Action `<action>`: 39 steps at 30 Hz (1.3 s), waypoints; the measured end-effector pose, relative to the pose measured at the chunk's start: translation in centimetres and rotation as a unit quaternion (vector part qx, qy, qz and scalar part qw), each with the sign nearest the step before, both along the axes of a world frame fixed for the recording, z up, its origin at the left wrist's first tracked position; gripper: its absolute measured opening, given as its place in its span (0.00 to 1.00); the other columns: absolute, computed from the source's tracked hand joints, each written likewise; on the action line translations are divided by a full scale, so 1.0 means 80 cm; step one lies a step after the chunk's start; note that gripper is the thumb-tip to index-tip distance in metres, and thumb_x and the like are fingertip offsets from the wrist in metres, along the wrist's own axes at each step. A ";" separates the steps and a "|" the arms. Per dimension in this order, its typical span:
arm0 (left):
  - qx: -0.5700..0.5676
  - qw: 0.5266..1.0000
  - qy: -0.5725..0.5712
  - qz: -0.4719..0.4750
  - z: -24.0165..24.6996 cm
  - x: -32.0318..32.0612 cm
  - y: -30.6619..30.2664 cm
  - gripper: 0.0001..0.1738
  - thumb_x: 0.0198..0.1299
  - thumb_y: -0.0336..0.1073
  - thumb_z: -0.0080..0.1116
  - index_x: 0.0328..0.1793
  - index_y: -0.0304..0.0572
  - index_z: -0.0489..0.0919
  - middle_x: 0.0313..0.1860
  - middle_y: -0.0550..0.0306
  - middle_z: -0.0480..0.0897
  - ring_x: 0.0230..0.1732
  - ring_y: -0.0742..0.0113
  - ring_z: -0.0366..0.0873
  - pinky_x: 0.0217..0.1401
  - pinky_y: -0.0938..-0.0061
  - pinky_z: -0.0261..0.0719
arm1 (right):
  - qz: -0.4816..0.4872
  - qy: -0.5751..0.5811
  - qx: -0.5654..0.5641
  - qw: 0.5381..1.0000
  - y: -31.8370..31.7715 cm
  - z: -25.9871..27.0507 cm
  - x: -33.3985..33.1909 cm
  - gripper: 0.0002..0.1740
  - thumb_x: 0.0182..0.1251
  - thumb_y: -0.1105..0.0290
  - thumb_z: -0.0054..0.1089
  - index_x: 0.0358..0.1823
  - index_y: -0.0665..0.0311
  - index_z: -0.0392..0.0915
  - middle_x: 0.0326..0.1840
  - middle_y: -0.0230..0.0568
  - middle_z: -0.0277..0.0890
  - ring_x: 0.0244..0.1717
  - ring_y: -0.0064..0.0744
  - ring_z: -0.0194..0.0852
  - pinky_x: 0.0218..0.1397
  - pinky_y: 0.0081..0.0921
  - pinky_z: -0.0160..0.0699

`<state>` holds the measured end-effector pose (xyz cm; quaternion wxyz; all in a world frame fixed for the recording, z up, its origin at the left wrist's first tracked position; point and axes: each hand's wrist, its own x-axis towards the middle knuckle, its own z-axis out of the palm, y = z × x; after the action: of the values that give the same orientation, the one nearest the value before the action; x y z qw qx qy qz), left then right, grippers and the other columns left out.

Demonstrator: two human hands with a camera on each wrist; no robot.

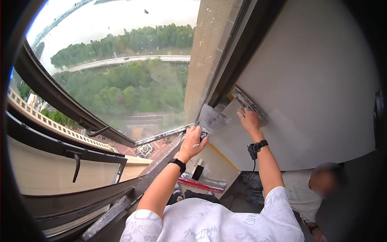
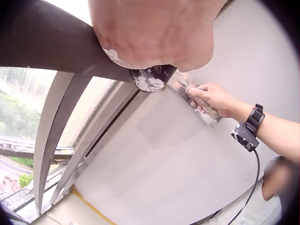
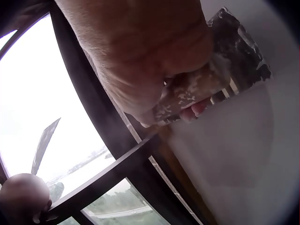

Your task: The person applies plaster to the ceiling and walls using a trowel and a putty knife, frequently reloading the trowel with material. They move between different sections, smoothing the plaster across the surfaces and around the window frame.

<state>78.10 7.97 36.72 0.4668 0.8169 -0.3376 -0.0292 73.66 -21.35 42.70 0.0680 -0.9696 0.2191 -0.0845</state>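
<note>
My right hand (image 1: 249, 120) grips the worn handle (image 3: 187, 91) of a wide trowel (image 1: 250, 104), whose blade lies against the pale wall beside the dark window frame. The left wrist view shows that hand (image 2: 213, 99) curled round the handle. My left hand (image 1: 192, 142) holds a putty knife by its dark, white-smeared handle (image 2: 151, 78); its broad blade (image 1: 214, 118) stands up near the window corner. In the right wrist view that blade (image 3: 45, 143) is seen thin, above the left hand (image 3: 24, 197). A darker damp-looking patch (image 3: 234, 136) marks the wall.
The large window (image 1: 121, 88) is at the left, with an open casement and handle (image 1: 76, 167) below it. A black-and-white block (image 1: 198, 172) and a red-edged strip (image 1: 201, 185) lie below my hands. Another person (image 1: 300, 193) is at the lower right. Yellow tape (image 1: 223, 157) edges the wall.
</note>
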 end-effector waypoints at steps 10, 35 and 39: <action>-0.022 0.999 -0.035 -0.002 0.006 -0.001 0.000 0.17 0.57 0.36 0.65 0.43 0.34 0.70 0.39 0.41 0.73 0.46 0.40 0.70 0.54 0.55 0.69 | -0.089 -0.012 0.006 0.996 0.047 0.001 0.004 0.27 0.70 0.47 0.57 0.47 0.68 0.80 0.44 0.62 0.82 0.50 0.64 0.80 0.54 0.53 0.77; -0.040 0.998 -0.049 -0.001 0.010 -0.003 0.004 0.16 0.57 0.38 0.65 0.40 0.38 0.70 0.35 0.45 0.75 0.45 0.46 0.72 0.53 0.58 0.68 | -0.067 0.063 -0.054 0.994 0.028 0.058 0.013 0.29 0.71 0.45 0.53 0.49 0.69 0.79 0.44 0.63 0.82 0.49 0.65 0.80 0.54 0.53 0.78; -0.040 0.999 -0.017 0.003 0.010 -0.002 0.005 0.16 0.57 0.39 0.65 0.40 0.37 0.70 0.36 0.44 0.75 0.46 0.45 0.72 0.53 0.57 0.68 | -0.129 0.001 -0.021 0.991 0.058 0.046 -0.001 0.30 0.72 0.45 0.51 0.44 0.71 0.79 0.44 0.66 0.81 0.49 0.68 0.79 0.53 0.55 0.76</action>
<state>77.93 8.34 37.50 0.4930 0.7990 -0.3443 -0.0004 73.60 -16.69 46.35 0.0361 -0.9346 0.3406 -0.0961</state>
